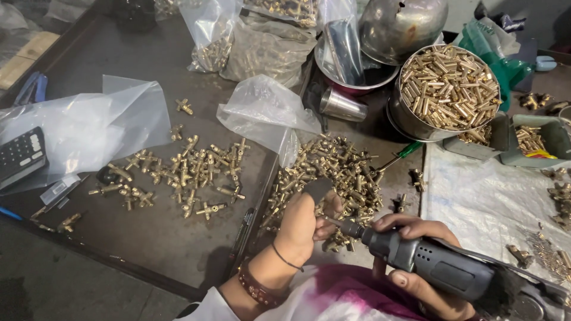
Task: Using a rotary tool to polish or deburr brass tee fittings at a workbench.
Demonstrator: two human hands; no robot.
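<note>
Hands: two are showing, both the person's own; the left hand (pixel 300 223) is closing its fingers around a small brass fitting (pixel 326 209), and the right hand (pixel 416 261) is gripping the grey power driver (pixel 440 267) tight.
Driver: one, lying across the lower right, its tip (pixel 339 224) pressing against the fitting just beside the left fingers.
Fitting in hand: mostly hidden by the fingers, sitting at the near edge of the middle brass pile (pixel 333 172).
Brass piles: two loose heaps are lying on the bench, the middle one just beyond the left hand and a spread of T-shaped pieces (pixel 190 172) on the dark tray (pixel 178 249) to its left; pieces are too many to count.
Metal bowl: one round bowl of short brass tubes (pixel 449 86) is standing well beyond the right hand.
Bags: at least four clear plastic bags are lying about, one flat at the far left (pixel 89 125), one crumpled (pixel 264 110) above the middle pile, two holding brass parts at the top (pixel 262 44).
Calculator: one dark one (pixel 21 156) is resting at the left edge.
Wrist: a dark band and a brown studded bracelet (pixel 256 289) are sitting on the left wrist.
</note>
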